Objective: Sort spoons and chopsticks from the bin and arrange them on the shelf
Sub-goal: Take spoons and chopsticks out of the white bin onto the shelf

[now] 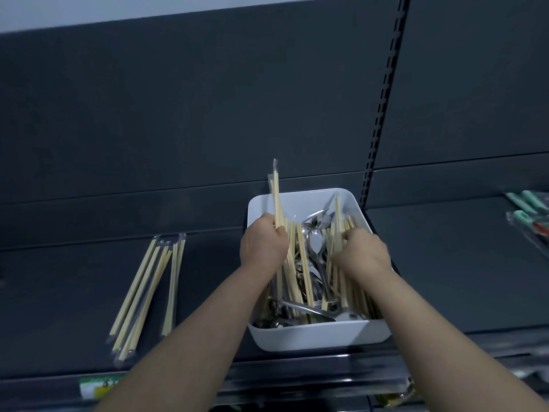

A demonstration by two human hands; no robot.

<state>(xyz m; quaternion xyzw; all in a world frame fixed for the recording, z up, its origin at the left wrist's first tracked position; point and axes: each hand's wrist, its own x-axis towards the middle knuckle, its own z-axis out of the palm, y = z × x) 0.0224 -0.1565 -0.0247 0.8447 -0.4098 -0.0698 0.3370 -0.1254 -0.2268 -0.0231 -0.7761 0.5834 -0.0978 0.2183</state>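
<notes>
A person's left hand (263, 243) is clamped on a bundle (276, 197) of wrapped chopsticks, held upright over the left rear corner of a white bin (320, 337). The tips of the bundle rise past the bin's back rim and in front of the dark back panel (208, 99). The right hand (364, 251) reaches into the bin's right side with its fingers curled among the loose chopsticks (335, 263) there; whether it grips any cannot be told.

Metal spoons (316, 242) lie in the middle of the bin, between the two hands, tangled with more chopsticks. The bin sits on a dark shelf (445, 263), its front wall close to the shelf's front edge and its back right corner near a slotted upright (383, 99).

To the left, well apart from the bin, a row of sorted chopsticks (145, 292) in clear sleeves lies lengthwise front to back, the near ends close to the front edge. Bare shelf runs between that row and the bin. On the right, a wider stretch of bare shelf separates the bin from green-handled packets (528, 203) at the far edge of the view. A yellow-green label (95, 388) shows on the shelf's front rail, lower left.
</notes>
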